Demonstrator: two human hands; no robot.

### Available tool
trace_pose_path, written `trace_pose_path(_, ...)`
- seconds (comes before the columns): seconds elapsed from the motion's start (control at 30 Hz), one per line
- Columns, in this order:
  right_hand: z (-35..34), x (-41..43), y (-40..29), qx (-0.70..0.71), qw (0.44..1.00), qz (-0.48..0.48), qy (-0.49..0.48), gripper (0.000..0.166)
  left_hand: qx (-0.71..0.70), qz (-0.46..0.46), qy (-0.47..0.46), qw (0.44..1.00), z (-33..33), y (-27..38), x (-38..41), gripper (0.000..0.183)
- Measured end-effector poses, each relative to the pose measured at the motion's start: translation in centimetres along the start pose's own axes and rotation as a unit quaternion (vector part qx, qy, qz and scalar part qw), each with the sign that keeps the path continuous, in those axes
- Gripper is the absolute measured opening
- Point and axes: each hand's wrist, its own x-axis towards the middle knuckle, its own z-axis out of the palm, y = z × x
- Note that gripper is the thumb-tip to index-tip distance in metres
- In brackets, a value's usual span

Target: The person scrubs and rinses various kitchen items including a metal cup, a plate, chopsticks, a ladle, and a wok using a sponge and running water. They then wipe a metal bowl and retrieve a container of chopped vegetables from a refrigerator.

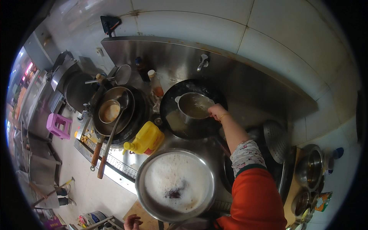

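A metal pot (185, 112) with a side handle stands in a dark wok (212, 126), and cloudy liquid fills much of it. My right hand (217, 112) grips the pot at its right side; the fingers hide the part they hold. Some pale liquid lies in the wok beside the pot. Close in front of me is a wide steel basin (212, 184) of liquid topped with white foam and a dark patch. At the bottom edge, my left hand (132, 222) is partly cut off, its fingers loosely curled and apart with nothing visible in them, near a wooden board (135, 211).
A yellow plastic jug (148, 138) lies between basin and woks. On the left, a ladle (115, 129) and small bowl (109, 111) rest in a pan. A faucet (203, 61) juts from the splashback. Steel bowls (310, 166) line the right. A person (49, 195) stands lower left.
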Motion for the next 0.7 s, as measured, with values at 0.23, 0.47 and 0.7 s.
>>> trace_pose_path(0.23,-2.0,-2.2,-7.8,-0.118,0.976,-0.149,0.11,0.013,0.072,-0.036,0.009,0.997,0.8,2.5,-1.0,0.025)
trace_pose_path(0.47,0.7,-5.2,-10.7,-0.472,0.767,-0.383,0.207,0.013,0.022,-0.018,0.022,0.999,1.6,0.3,0.2,0.024)
trace_pose_path(0.7,0.6,-5.5,-4.4,-0.423,0.801,-0.386,0.172,0.019,0.097,0.008,-0.031,0.995,2.7,0.2,1.0,0.023)
